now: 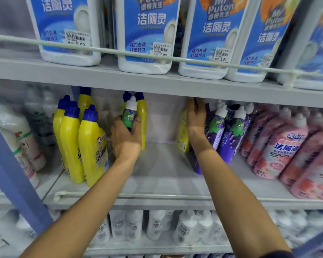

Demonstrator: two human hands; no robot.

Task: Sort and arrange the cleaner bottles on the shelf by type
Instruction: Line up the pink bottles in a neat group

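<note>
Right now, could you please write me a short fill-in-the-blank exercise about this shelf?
The left hand grips a grape-label bottle with a ____ cap.
The stray bottle in the right hand is coloured ____.
The pink bottles stand to the ____ of the purple row.
Missing: white; yellow; right.

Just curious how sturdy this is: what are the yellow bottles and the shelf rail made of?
Yellow bottles: likely plastic, glossy, with bright streaks on moulded bodies. Rail: thin pale rod, coated metal or plastic; can't tell which.
</note>
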